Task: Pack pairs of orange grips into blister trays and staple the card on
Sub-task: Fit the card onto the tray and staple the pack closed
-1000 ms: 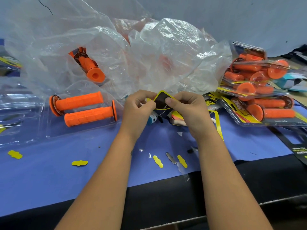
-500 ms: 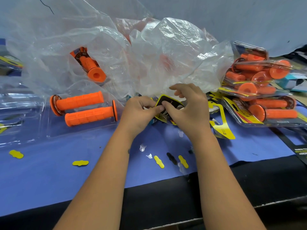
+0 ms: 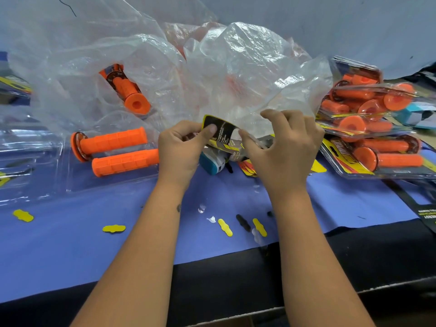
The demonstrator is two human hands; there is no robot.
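Both hands hold a black and yellow card (image 3: 218, 132) above the blue mat. My left hand (image 3: 182, 147) pinches its left end with the thumb on top. My right hand (image 3: 282, 147) grips its right end, the fingers partly spread. Two orange grips (image 3: 118, 151) lie side by side in an open clear blister tray (image 3: 70, 182) to the left. A third orange grip (image 3: 128, 93) lies inside the clear plastic bag (image 3: 236, 74) behind. A blue and white stapler (image 3: 212, 165) lies under my hands, mostly hidden.
Packed blister packs of orange grips (image 3: 372, 128) are piled at the right. Empty clear trays (image 3: 21, 147) sit at the far left. Yellow and black punched scraps (image 3: 114, 228) litter the blue mat. A black card (image 3: 424, 213) lies at the right edge.
My hands have lifted the card and turned it flatter, the left thumb now on top. The right hand has shifted right along the card and spread its fingers.
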